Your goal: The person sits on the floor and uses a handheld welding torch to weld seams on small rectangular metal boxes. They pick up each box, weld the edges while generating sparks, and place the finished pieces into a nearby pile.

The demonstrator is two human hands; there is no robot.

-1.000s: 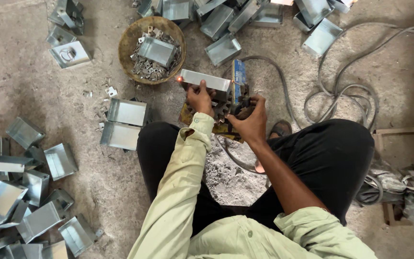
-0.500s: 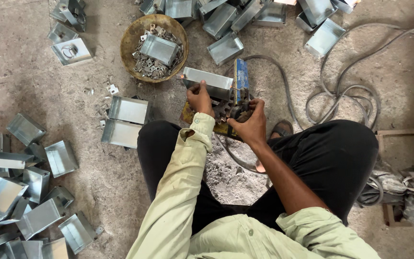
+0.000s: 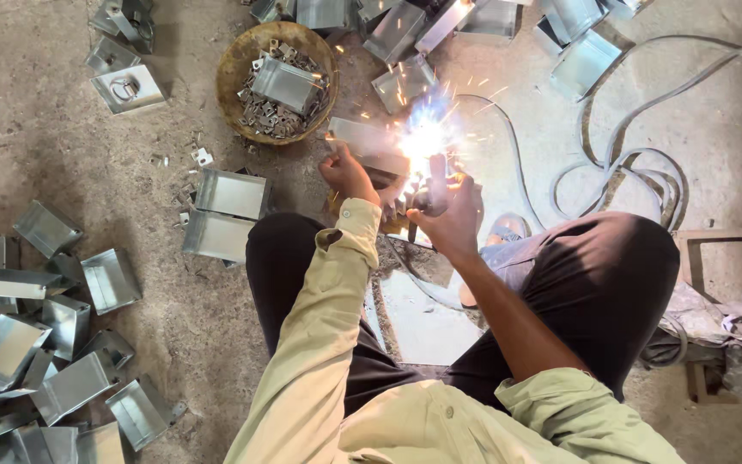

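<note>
I'm mid-weld: my left hand (image 3: 347,174) steadies the metal tray (image 3: 369,146) on the floor before my knees, my right hand (image 3: 450,204) grips the welding tool (image 3: 436,182); next needs a steady hold.

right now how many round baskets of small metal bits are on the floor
1. The round basket sits on the floor ahead of the left hand, left of the sparks, with a folded metal tray lying on its small parts. Others may lie outside the view.
</note>
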